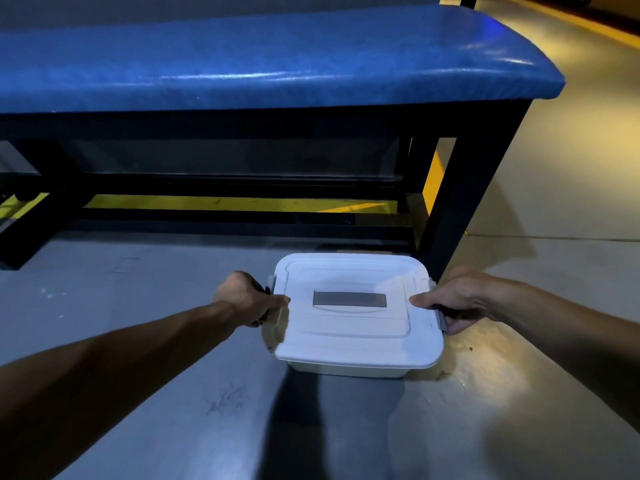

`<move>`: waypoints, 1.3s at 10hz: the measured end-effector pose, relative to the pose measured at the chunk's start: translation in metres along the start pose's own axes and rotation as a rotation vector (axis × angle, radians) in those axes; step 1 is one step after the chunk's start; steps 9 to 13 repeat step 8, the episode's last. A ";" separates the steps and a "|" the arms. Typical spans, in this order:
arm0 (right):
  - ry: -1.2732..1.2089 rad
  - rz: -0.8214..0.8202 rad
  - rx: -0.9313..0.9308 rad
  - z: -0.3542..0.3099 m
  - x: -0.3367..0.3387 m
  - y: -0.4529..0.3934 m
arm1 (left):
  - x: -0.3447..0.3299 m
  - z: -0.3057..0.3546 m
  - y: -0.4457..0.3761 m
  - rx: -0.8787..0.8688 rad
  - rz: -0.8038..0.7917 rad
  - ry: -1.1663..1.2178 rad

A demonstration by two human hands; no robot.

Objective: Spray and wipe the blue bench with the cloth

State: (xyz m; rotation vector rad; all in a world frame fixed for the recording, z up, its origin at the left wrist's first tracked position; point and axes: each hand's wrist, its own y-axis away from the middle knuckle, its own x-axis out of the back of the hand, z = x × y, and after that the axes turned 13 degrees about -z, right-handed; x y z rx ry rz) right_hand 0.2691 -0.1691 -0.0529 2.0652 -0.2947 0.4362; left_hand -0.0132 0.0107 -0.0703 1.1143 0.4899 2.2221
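The blue padded bench [263, 60] on a black frame fills the upper part of the head view. A white lidded plastic box [353, 327] with a grey handle recess and grey side latches sits on the floor in front of the bench's right leg. My left hand [247, 299] grips the box's left latch, thumb on the lid. My right hand [460, 299] grips the right latch, thumb lying on the lid. The lid is closed, so the box's contents are hidden. No cloth or spray bottle shows.
The black bench leg [460, 202] stands just behind the box's right corner. Yellow floor markings [221, 203] run under the bench. Grey floor stretches left of the box and toward me; lit floor lies to the right.
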 end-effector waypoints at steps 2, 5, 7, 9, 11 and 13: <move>0.144 0.086 0.021 -0.015 -0.007 -0.001 | -0.005 0.004 -0.002 0.009 0.066 -0.023; 0.225 0.038 0.012 -0.015 -0.003 -0.001 | -0.003 0.000 -0.005 -0.026 0.037 -0.019; 0.502 0.077 0.050 -0.012 -0.008 0.005 | 0.005 -0.005 -0.005 -0.080 -0.012 -0.084; 0.560 0.128 0.036 -0.010 -0.009 0.015 | 0.020 -0.006 0.009 -0.150 -0.017 -0.020; 0.560 0.128 0.036 -0.010 -0.009 0.015 | 0.020 -0.006 0.009 -0.150 -0.017 -0.020; 0.560 0.128 0.036 -0.010 -0.009 0.015 | 0.020 -0.006 0.009 -0.150 -0.017 -0.020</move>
